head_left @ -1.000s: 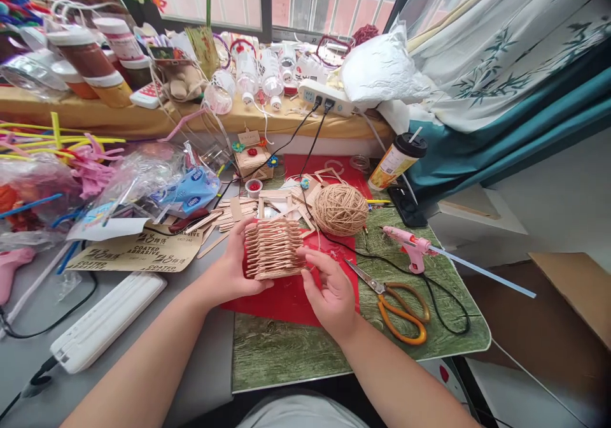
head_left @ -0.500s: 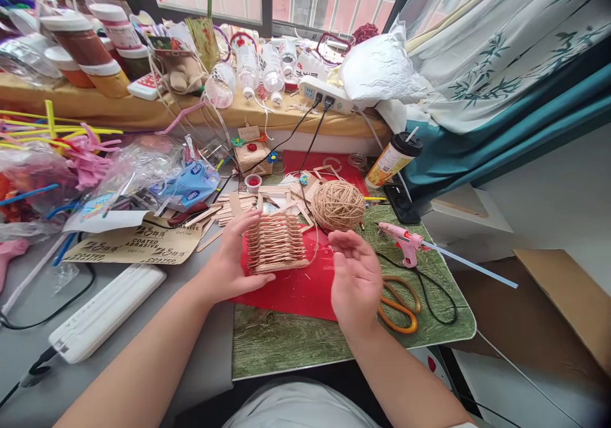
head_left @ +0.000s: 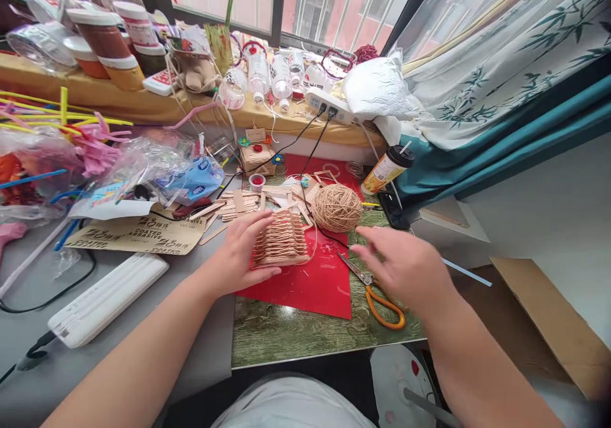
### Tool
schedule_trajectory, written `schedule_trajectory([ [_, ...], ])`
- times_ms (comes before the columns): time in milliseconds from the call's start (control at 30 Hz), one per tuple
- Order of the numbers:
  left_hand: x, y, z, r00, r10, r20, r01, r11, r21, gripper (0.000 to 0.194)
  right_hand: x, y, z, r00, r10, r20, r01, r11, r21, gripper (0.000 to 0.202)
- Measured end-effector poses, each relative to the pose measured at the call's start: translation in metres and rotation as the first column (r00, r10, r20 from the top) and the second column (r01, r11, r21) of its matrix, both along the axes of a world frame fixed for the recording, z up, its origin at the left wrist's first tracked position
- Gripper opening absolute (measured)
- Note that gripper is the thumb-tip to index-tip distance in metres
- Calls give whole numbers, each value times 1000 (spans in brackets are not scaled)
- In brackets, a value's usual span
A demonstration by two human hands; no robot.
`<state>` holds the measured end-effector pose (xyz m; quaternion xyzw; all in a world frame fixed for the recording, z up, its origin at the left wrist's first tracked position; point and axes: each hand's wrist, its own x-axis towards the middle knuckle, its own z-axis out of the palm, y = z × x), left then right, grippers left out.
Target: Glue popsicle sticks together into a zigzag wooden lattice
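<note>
My left hand (head_left: 238, 256) grips the left side of a small box of stacked wooden craft sticks (head_left: 280, 242), thumb low at the front and fingers along the upper edge. The box is over a sheet of red paper (head_left: 305, 294). A strand of twine runs near its right side, close to a ball of twine (head_left: 337, 207). My right hand (head_left: 405, 265) is open, thumb and index finger apart, right of the paper and above orange-handled scissors (head_left: 384, 307). It covers the hot glue gun; only the pale glue stick (head_left: 468, 272) shows beyond it.
Loose craft sticks (head_left: 238, 204) and a small cup of red bits (head_left: 256, 181) lie behind the box. A drink cup (head_left: 387, 170) and a phone (head_left: 393, 210) stand and lie at the back right. Sandpaper (head_left: 138, 234) and a white case (head_left: 109, 299) are left.
My right hand has moved right, from beside the red paper to over the glue gun, uncovering the scissor blades. My left hand stays on the stick box. The view has shifted slightly.
</note>
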<state>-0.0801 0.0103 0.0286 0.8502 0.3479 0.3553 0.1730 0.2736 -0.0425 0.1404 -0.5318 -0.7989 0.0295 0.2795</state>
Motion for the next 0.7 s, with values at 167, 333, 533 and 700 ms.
schedule_trajectory([
  [167, -4, -1, 5, 1000, -5, -2, 5, 992, 127, 93, -20, -15, -4, 915, 361, 183, -219, 822, -527, 28],
  [333, 3, -26, 25, 984, -159, -82, 178, 833, 524, 56, -63, -39, 3, 731, 629, -265, -652, 528, -545, 29],
  [533, 31, -53, 47, 898, -416, -140, 427, 753, 501, 30, -79, -45, -6, 640, 519, -566, -714, 673, -190, 30],
  [700, 25, -55, 50, 935, -345, -75, 324, 753, 573, 24, -44, -12, -39, 289, -76, -954, 85, 995, -53, 27],
])
